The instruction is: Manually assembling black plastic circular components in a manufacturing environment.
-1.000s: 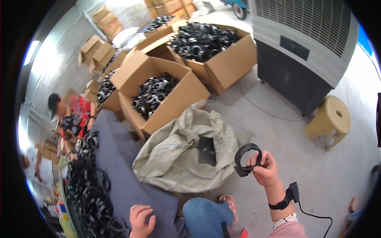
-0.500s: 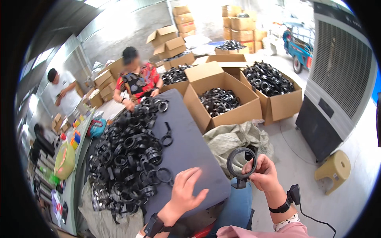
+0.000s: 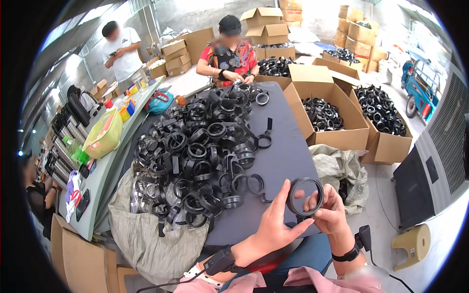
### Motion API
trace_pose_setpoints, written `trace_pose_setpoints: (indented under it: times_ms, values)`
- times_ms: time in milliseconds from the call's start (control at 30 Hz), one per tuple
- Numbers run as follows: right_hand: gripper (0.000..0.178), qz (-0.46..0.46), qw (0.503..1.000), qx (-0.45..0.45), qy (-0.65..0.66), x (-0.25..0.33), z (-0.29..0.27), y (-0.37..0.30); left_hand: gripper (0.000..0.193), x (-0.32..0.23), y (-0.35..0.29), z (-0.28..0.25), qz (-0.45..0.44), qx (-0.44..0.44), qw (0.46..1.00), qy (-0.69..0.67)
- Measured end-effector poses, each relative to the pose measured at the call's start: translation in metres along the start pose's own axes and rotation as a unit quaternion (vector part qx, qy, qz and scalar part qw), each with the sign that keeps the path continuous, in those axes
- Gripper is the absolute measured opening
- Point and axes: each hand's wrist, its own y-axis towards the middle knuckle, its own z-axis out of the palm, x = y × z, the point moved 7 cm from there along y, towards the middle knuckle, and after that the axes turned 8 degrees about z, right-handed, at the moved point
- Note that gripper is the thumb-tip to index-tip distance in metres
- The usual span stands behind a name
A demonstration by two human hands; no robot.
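Note:
A black plastic ring with a short tab (image 3: 291,199) is upright in front of me. My right hand (image 3: 331,211) is closed on its right and lower rim, fingers showing through the opening. Beside the ring's left edge is my left hand (image 3: 277,223), fingers stretched upward and thumb apart, reaching under the rim; whether it touches the ring I cannot tell. Left of my hands, a large heap of similar black rings (image 3: 198,151) covers much of the dark grey tabletop (image 3: 288,132). One ring with a long tab (image 3: 264,141) lies at the heap's right edge.
Across the table a person in a red patterned top (image 3: 229,58) handles rings. Cardboard boxes (image 3: 342,138) of rings stand at the right, with a woven sack (image 3: 349,171), a yellow stool (image 3: 413,246) and an air cooler (image 3: 430,168). A green side table (image 3: 100,195) runs along the left.
My left hand has moved right, from over the table to the ring's left side. The right hand still holds the ring. The view has turned left.

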Motion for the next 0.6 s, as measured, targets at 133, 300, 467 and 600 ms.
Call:
trace_pose_setpoints:
  times_ms: [133, 300, 467, 600]
  values:
    - [0.033, 0.026, 0.998, 0.033, 0.048, -0.019, 0.021, 0.019, 0.097, -0.006, -0.003, -0.024, -0.023, -0.026, 0.999, 0.031]
    - [0.043, -0.043, 0.999, -0.030, -0.006, -0.032, 0.032, 0.035, 0.086, -0.003, -0.002, -0.045, -0.011, -0.036, 0.983, 0.181]
    - [0.054, -0.090, 0.985, -0.119, -0.090, -0.076, 0.046, 0.048, 0.070, 0.027, -0.021, -0.056, -0.029, -0.108, 0.979, 0.171]
    - [0.053, -0.237, 0.762, -0.101, -0.595, -0.094, 0.079, 0.040, 0.060, 0.103, -0.047, -0.066, -0.325, -0.237, 0.892, -0.208]
